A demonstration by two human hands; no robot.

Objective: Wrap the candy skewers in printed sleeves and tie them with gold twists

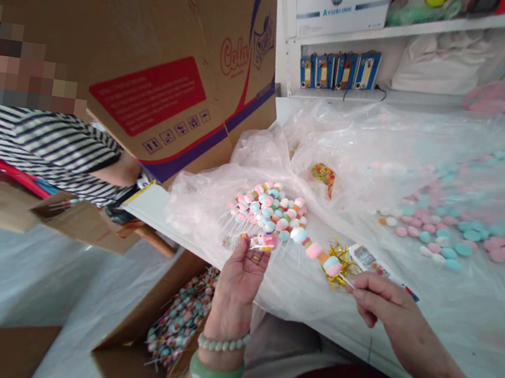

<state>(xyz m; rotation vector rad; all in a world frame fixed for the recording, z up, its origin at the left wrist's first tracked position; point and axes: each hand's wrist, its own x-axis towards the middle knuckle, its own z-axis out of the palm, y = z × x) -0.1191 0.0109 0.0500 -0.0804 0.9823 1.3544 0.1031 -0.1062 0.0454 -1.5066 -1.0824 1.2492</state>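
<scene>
A: What've the hands got?
B: R hand pinches the bare stick of a candy skewer between thumb & fingers, sweets pointing away. L hand is closed too, fingers curled at the base of a bunch of candy sticks. Exact grip partly hidden, can't tell how many stems it has. Jade bangle & bead bracelet on that wrist.

A: Where's the skewer?
B: Just right of the bunch, tip in a tuft of gold tinsel.

A: How'd they handle?
B: Look v. light. Sweets soft, maybe a bit tacky, easily dented. Sticks thin, stiff-ish, prob. snap if bent. Best hold = bare stem, low down, not the sweets.

A: Surface?
B: Crinkly clear plastic sheet right of & behind the bunch, slippery-looking. Loose pink, blue & white sweets lie on it, further right.

A: Rest of room?
B: Left of the bunch, open cardboard box w/ more candy sticks. Past that, big printed carton, co-worker's striped sleeve beside it. Far side, white shelf w/ small blue boxes.
</scene>
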